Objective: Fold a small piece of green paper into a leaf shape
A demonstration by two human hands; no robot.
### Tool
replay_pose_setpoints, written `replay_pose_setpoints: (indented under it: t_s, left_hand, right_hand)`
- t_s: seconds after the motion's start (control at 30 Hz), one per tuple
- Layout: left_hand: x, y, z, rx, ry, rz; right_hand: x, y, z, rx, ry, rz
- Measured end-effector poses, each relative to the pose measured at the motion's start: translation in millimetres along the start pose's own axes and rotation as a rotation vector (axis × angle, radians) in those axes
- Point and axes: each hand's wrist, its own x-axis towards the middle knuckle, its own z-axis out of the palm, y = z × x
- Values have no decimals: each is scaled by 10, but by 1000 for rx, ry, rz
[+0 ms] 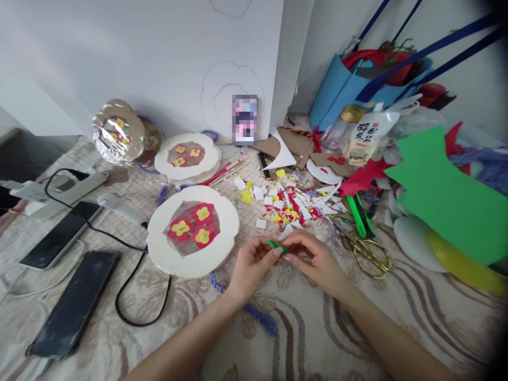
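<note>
Between the fingertips of both hands is a small folded piece of green paper (274,245). My left hand (256,260) pinches it from the left, thumb on top. My right hand (311,259) closes on its right end with thumb and forefinger. Left of my hands lies a white scalloped fan (159,238) with red and yellow paper flowers in its sheer middle; its purple tassel (260,317) trails below my left wrist. Just beyond my fingers spreads a heap of red, white and yellow paper scraps (296,206). Gold-handled scissors (373,259) rest right of my right hand.
A second white fan (162,159) and a plastic-wrapped one (101,132) stand behind. A phone (244,120) leans on a white board. Green paper (448,196), a green box cutter (359,217) and a blue bag (331,95) are at right. Cables, a glue gun (123,209) and phones lie left.
</note>
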Motion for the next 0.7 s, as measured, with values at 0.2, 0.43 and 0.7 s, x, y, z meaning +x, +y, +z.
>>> replay_pose_setpoints:
  t_s: [0.2,0.43,0.7]
  left_hand:
    - [3,-4,-1,-14,1,-8]
    - [8,-27,-12,-42,-8,-51]
    - [13,-37,-15,-58,0,-63]
  right_hand:
    - [0,6,6,2,-7,-8]
    - [-12,39,10,42,34,57]
    - [-9,31,-11,123,30,127]
